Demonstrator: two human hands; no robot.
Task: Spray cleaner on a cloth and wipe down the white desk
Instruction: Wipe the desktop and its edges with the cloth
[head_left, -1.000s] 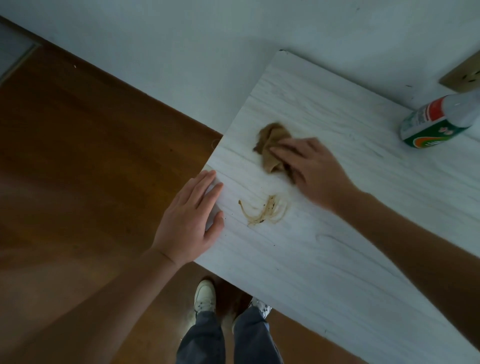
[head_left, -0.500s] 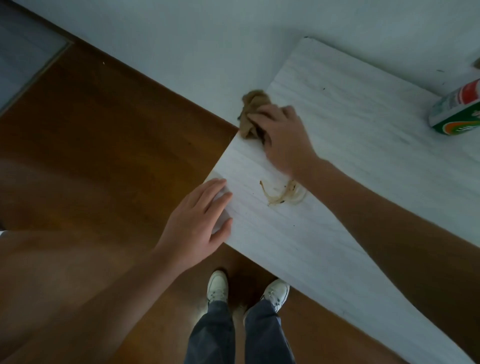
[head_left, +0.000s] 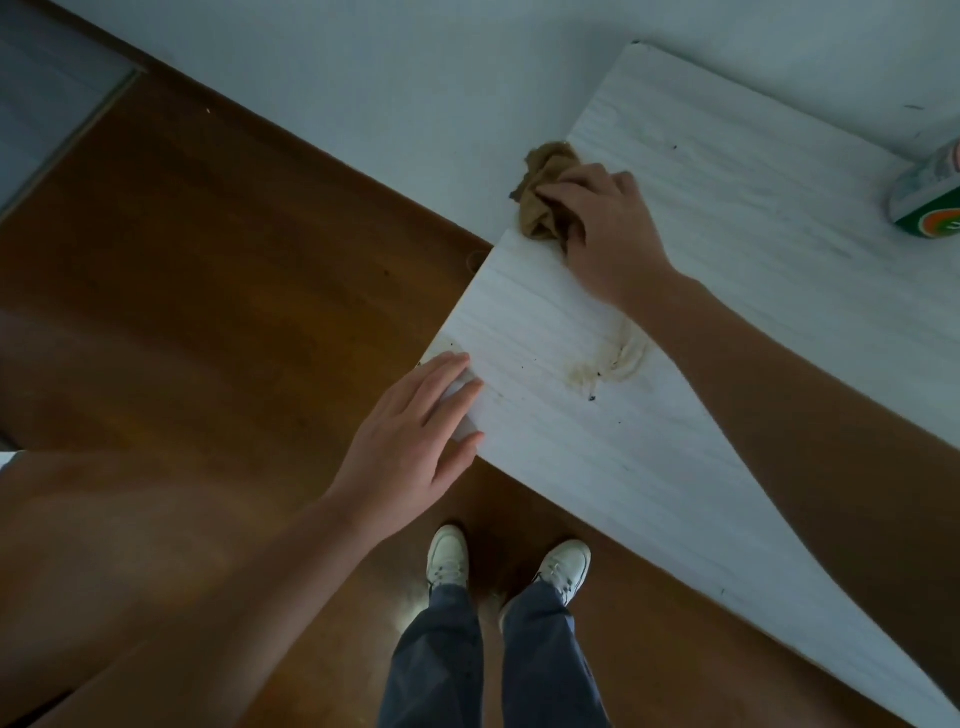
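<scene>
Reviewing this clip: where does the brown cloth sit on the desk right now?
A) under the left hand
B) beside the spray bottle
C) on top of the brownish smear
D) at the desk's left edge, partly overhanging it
D: the right hand presses the brown cloth at the white desk edge, part of it past the edge.

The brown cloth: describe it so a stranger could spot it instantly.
Find the white desk against the pale wall. At its left edge, the right hand presses a crumpled brown cloth that overhangs the edge. It is the only brown, wrinkled thing on the desk.
</scene>
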